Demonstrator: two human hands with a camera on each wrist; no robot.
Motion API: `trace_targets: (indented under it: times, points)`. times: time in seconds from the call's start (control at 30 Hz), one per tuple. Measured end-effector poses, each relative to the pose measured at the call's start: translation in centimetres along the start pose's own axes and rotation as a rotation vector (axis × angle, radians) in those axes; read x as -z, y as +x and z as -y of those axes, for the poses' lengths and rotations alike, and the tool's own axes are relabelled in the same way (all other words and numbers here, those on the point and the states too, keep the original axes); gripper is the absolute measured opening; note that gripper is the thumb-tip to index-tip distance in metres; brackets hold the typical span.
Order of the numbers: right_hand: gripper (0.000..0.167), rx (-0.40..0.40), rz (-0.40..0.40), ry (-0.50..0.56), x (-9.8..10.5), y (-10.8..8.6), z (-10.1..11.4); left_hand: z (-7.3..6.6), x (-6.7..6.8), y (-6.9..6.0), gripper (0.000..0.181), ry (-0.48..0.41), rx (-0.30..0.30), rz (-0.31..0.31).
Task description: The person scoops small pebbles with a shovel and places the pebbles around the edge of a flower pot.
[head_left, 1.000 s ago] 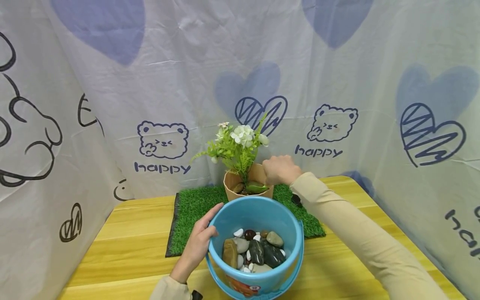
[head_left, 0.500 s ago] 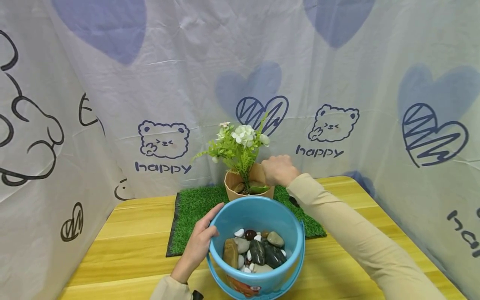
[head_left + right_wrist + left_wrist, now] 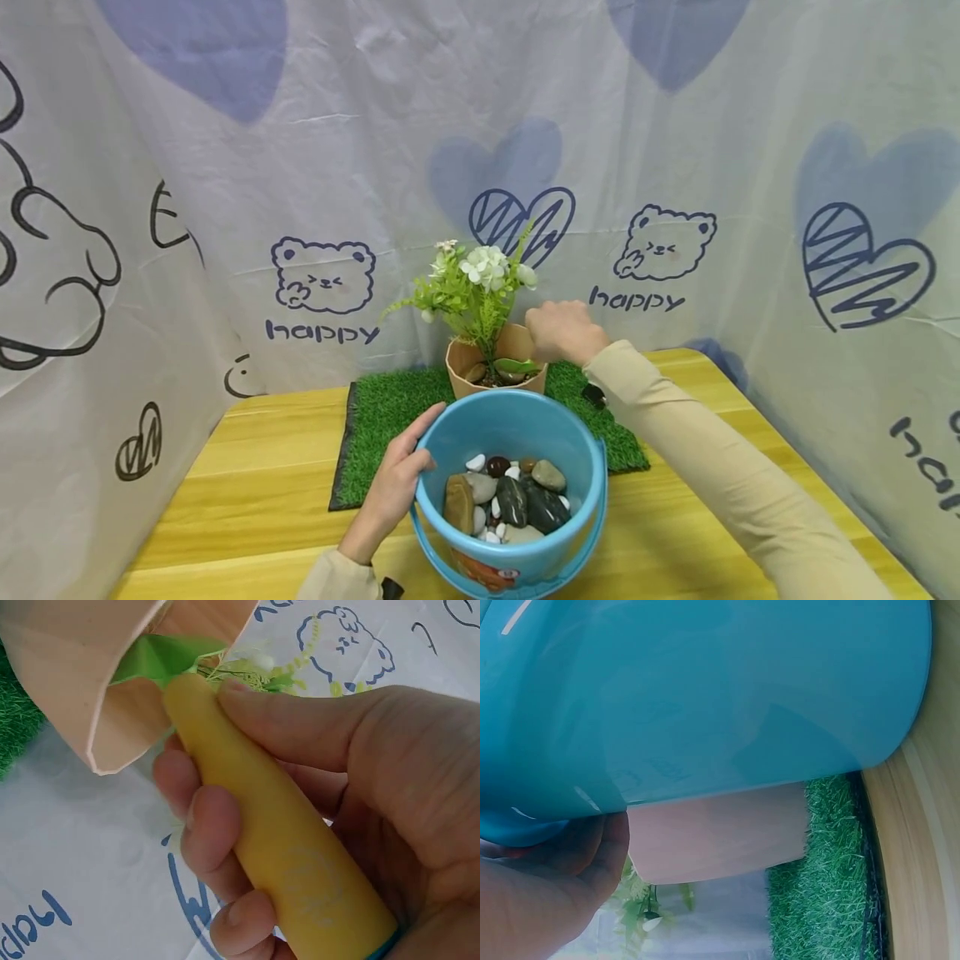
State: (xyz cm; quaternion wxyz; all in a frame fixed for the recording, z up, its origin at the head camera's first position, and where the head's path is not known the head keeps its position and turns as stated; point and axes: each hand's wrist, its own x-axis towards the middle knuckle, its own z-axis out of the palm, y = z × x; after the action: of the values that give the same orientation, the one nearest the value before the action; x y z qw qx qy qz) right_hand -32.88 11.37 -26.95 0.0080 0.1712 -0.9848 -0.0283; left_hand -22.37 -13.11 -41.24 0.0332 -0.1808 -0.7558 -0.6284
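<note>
My left hand [image 3: 393,483] grips the rim of a light-blue bucket [image 3: 502,425], its thumb over the edge. Inside the bucket lie grey, brown, black and white stones [image 3: 512,500]. Behind it stands a tan faceted pot [image 3: 513,340] with an artificial plant [image 3: 486,268] bearing white flowers. My right hand [image 3: 566,332] is at the pot's right rim. In the right wrist view its fingers curl round the yellow handle [image 3: 262,795] of a small trowel. The trowel's green blade [image 3: 517,365] is inside the pot, above some stones; its tip is hard to make out.
The pot stands on a green artificial-grass mat [image 3: 401,408] on a wooden table [image 3: 277,450]. A white cloth [image 3: 420,150] with blue hearts and bears hangs close behind and at both sides. The bucket's handle [image 3: 581,558] hangs down in front.
My right hand shifts only slightly, and the trowel's green blade sits a little higher in the pot. The left hand and bucket stay in place.
</note>
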Motion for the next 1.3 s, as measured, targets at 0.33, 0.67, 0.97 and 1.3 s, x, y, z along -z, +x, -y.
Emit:
trace_targets:
  times: [0.33,0.67,0.97,1.3]
  points:
    - [0.021,-0.009,-0.027,0.084,-1.1,-0.4,-1.5,0.3,0.1,-0.2,0.072,0.007,-0.002,0.003]
    - [0.032,0.027,0.017,0.187,-2.3,-1.1,-3.4,0.2,0.1,-0.3,0.073,0.007,-0.005,0.013]
    - [0.029,0.057,0.028,0.204,-3.7,-1.6,-4.0,0.3,0.3,-0.2,0.072,0.025,-0.007,0.026]
    - [0.032,0.103,-0.001,0.215,-5.3,-1.8,-4.7,0.1,0.4,-0.2,0.071,0.046,-0.013,0.030]
